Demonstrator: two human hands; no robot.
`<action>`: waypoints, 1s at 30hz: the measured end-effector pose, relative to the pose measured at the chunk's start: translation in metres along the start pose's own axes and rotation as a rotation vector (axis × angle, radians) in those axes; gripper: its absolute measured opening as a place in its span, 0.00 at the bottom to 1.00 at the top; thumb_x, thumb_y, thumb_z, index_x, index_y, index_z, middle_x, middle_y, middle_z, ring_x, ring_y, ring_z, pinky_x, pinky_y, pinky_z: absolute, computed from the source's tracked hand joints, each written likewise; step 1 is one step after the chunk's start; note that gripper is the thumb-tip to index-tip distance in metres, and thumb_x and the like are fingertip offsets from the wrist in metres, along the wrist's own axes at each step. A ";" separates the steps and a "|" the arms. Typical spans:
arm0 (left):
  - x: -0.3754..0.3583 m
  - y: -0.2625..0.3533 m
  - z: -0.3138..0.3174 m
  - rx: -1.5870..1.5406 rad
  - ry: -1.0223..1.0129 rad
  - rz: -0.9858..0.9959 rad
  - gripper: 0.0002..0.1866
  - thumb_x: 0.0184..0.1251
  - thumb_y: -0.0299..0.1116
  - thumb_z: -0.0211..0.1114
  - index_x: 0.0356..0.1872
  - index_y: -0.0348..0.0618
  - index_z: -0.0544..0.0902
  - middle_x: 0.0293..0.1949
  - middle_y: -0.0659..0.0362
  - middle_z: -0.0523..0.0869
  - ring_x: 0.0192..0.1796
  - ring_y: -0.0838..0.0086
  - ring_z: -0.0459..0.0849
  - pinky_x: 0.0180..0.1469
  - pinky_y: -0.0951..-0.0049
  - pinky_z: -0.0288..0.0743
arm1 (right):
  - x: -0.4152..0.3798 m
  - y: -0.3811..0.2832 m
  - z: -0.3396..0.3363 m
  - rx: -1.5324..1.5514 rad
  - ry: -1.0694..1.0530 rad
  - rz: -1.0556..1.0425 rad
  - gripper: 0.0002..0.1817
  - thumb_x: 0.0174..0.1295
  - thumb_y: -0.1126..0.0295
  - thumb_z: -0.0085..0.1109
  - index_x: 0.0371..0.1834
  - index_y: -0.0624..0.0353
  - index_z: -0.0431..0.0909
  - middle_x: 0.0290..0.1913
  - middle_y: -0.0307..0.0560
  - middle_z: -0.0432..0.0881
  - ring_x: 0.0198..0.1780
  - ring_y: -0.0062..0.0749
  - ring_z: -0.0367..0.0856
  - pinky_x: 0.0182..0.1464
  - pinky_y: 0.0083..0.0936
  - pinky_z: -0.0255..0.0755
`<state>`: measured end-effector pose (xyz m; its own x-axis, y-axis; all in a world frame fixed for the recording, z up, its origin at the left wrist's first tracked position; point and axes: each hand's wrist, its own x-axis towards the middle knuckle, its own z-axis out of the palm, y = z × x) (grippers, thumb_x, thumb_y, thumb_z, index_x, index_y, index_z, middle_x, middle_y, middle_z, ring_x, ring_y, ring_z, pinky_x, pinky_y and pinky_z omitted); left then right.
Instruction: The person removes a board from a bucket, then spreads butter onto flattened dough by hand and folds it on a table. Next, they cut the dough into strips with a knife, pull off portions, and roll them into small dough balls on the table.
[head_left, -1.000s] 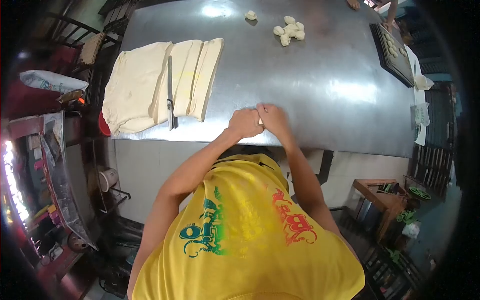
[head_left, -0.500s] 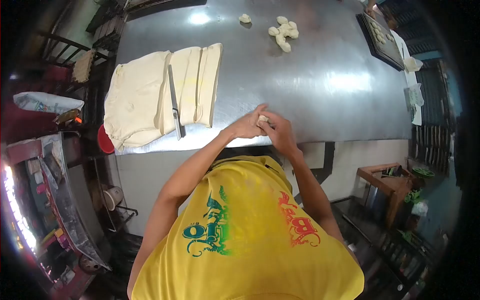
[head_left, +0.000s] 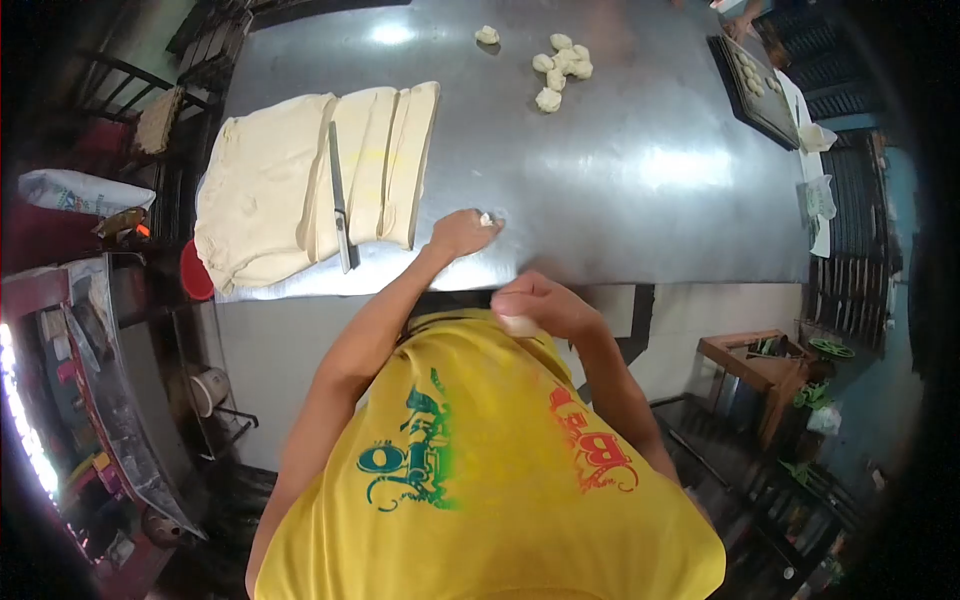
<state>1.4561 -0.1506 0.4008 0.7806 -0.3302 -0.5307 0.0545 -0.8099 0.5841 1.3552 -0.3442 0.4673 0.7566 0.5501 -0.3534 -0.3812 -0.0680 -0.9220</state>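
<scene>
- The place looks like a small bakery or a workshop for dough.
- A wide metal table [head_left: 620,235] fills the middle, with a shiny surface.
- On it there lies a big slab of dough [head_left: 260,190], partly cut into long strips, with a long knife [head_left: 338,185] on top.
- Small dough lumps [head_left: 563,64] sit farther back.
- At the far right, a dark tray [head_left: 772,122] carries rounded pieces, near another person's hand [head_left: 740,28].

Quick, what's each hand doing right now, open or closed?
Left hand: closed on dough bit, partly hidden.
Right hand: closed on pale dough lump, somewhat blurred.
</scene>
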 end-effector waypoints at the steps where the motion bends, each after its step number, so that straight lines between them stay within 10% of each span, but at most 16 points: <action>1: 0.005 0.001 -0.007 -0.032 -0.091 -0.017 0.34 0.65 0.62 0.65 0.51 0.35 0.85 0.45 0.38 0.89 0.50 0.43 0.88 0.53 0.52 0.81 | 0.004 -0.038 0.000 -0.297 0.175 -0.204 0.18 0.64 0.58 0.69 0.50 0.60 0.86 0.53 0.57 0.87 0.52 0.48 0.83 0.62 0.37 0.72; 3: -0.004 0.010 -0.001 -0.141 0.005 0.144 0.36 0.63 0.58 0.70 0.60 0.37 0.77 0.44 0.38 0.89 0.50 0.43 0.88 0.53 0.52 0.80 | 0.017 -0.049 -0.006 -0.667 0.724 -0.446 0.25 0.64 0.57 0.71 0.58 0.60 0.83 0.57 0.58 0.86 0.57 0.50 0.83 0.65 0.37 0.71; 6: -0.004 0.014 0.019 -0.336 -0.084 0.495 0.48 0.59 0.41 0.74 0.75 0.44 0.55 0.47 0.40 0.88 0.50 0.45 0.87 0.55 0.53 0.80 | 0.027 -0.017 -0.030 -0.542 0.426 -0.169 0.24 0.65 0.61 0.69 0.61 0.62 0.79 0.56 0.57 0.85 0.58 0.50 0.83 0.64 0.39 0.72; 12: -0.019 0.042 0.031 -0.212 0.063 0.267 0.19 0.56 0.36 0.67 0.45 0.31 0.84 0.37 0.35 0.87 0.44 0.41 0.87 0.52 0.51 0.81 | 0.025 0.020 -0.037 -0.446 0.702 -0.064 0.19 0.75 0.59 0.53 0.58 0.63 0.79 0.52 0.62 0.84 0.48 0.53 0.85 0.51 0.41 0.77; 18: -0.022 0.002 0.056 0.216 0.091 0.303 0.16 0.63 0.41 0.61 0.37 0.38 0.87 0.37 0.39 0.88 0.44 0.42 0.88 0.45 0.48 0.81 | 0.056 0.006 -0.036 -1.016 -0.011 0.303 0.18 0.74 0.59 0.50 0.47 0.61 0.84 0.46 0.55 0.87 0.49 0.52 0.84 0.56 0.42 0.75; 19: -0.012 -0.011 0.050 0.137 0.087 0.194 0.18 0.63 0.43 0.60 0.37 0.36 0.87 0.38 0.37 0.88 0.45 0.42 0.88 0.48 0.48 0.81 | 0.035 -0.005 -0.023 -0.708 -0.030 0.006 0.17 0.72 0.58 0.53 0.41 0.60 0.85 0.37 0.48 0.86 0.42 0.42 0.83 0.49 0.39 0.75; 22: -0.021 -0.028 0.008 -0.139 0.136 -0.071 0.33 0.68 0.60 0.55 0.40 0.34 0.89 0.42 0.35 0.89 0.51 0.42 0.87 0.53 0.48 0.80 | 0.036 -0.014 -0.017 -0.215 -0.303 0.011 0.14 0.68 0.60 0.63 0.46 0.58 0.86 0.46 0.45 0.86 0.48 0.33 0.81 0.55 0.33 0.74; 24: -0.056 -0.025 -0.030 -0.244 0.080 -0.082 0.38 0.70 0.68 0.53 0.38 0.35 0.89 0.35 0.41 0.90 0.44 0.50 0.90 0.48 0.54 0.81 | 0.063 -0.067 -0.013 -0.356 0.129 0.249 0.18 0.65 0.61 0.68 0.53 0.59 0.85 0.55 0.52 0.86 0.59 0.46 0.80 0.64 0.39 0.72; 26: -0.088 -0.045 -0.029 -0.511 0.027 -0.120 0.37 0.74 0.67 0.51 0.40 0.36 0.88 0.33 0.47 0.89 0.39 0.60 0.88 0.44 0.60 0.80 | 0.117 -0.025 -0.058 -1.227 0.726 -0.384 0.19 0.66 0.62 0.67 0.56 0.61 0.84 0.55 0.57 0.86 0.61 0.48 0.82 0.66 0.39 0.71; 30: -0.122 -0.101 -0.003 -1.054 0.203 0.062 0.17 0.78 0.40 0.63 0.52 0.34 0.84 0.35 0.59 0.86 0.34 0.79 0.81 0.34 0.75 0.78 | 0.188 -0.095 -0.056 -0.803 0.442 -0.199 0.25 0.66 0.60 0.65 0.63 0.60 0.81 0.64 0.59 0.82 0.66 0.51 0.79 0.69 0.40 0.69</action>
<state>1.3572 -0.0268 0.4083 0.8839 -0.1911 -0.4269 0.4452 0.0637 0.8932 1.5634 -0.2812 0.4799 0.9646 0.2581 -0.0531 0.1332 -0.6516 -0.7468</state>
